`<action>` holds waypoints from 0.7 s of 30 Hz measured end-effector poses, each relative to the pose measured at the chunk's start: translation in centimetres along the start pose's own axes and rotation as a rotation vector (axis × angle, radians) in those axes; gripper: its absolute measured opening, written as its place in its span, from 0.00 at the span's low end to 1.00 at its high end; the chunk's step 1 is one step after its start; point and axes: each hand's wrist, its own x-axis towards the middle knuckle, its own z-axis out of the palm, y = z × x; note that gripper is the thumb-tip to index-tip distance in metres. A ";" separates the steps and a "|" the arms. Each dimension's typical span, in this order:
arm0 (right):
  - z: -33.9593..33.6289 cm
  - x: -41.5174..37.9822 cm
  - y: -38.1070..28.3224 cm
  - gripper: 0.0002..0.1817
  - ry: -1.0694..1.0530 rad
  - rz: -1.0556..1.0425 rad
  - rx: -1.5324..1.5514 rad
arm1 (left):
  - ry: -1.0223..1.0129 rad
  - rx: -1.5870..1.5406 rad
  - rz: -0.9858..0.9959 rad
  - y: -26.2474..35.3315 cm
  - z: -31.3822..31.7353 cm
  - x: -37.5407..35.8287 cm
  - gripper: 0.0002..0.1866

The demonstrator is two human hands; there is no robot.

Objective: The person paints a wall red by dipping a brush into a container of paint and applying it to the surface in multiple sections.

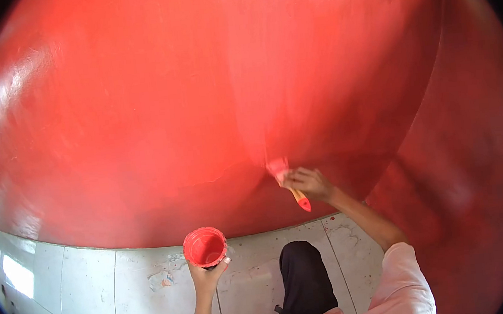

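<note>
A cup of red paint (205, 247) is held upright by my left hand (207, 274), with the thumb on its right side. My right hand (307, 182) grips a paintbrush (297, 194) with a wooden handle and a red tip, its bristle end pointing up and left. The bristles are at the lower part of a large red wall (138, 107), slightly blurred. The paint inside the cup is partly in shadow.
White floor tiles (143, 288) with paint spots and stains run along the wall's bottom edge. My knee in dark trousers (305, 273) is below the brush. Another red surface (461, 197) meets the wall at the right.
</note>
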 end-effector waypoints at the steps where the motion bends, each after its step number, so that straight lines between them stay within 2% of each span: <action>1: -0.2 0.7 0.3 0.16 0.020 -0.013 0.086 | 0.011 0.031 0.024 -0.2 -0.1 0.1 0.36; 3: -2.9 3.7 1.3 0.18 0.053 -0.036 0.257 | 0.029 0.089 0.068 -1.1 -0.2 0.1 0.37; 6: -10.2 12.2 7.3 0.21 -0.017 -0.125 0.051 | 0.026 0.034 -0.044 -1.7 -0.4 -0.2 0.38; 7: -13.2 16.2 8.3 0.18 0.120 -0.201 0.018 | -0.014 0.033 -0.053 -1.5 -0.5 -0.1 0.38; 10: -19.6 24.0 10.0 0.15 0.483 -0.041 0.070 | -0.076 0.048 -0.071 -0.6 -0.8 0.2 0.39; 11: -20.6 25.4 9.8 0.17 0.587 -0.009 -0.070 | -0.065 0.065 -0.069 -0.7 -0.9 0.2 0.39; 14: -19.2 25.7 11.4 0.14 0.540 -0.265 -0.112 | -0.063 0.079 -0.048 -1.3 -1.0 0.1 0.39; 15: -17.0 23.7 9.8 0.16 0.455 -0.169 -0.109 | -0.065 0.080 -0.035 -1.4 -1.0 0.2 0.39; 16: -14.8 21.5 8.6 0.16 0.399 -0.291 -0.291 | -0.073 0.082 -0.036 -1.2 -1.1 0.2 0.39; 17: -11.1 18.3 7.3 0.15 0.399 -0.273 -0.263 | -0.078 0.084 -0.038 -1.0 -1.0 0.2 0.39; 21: -1.4 5.0 -0.9 0.17 -0.017 -0.101 0.032 | -0.124 0.016 -0.078 -1.6 -1.1 0.1 0.39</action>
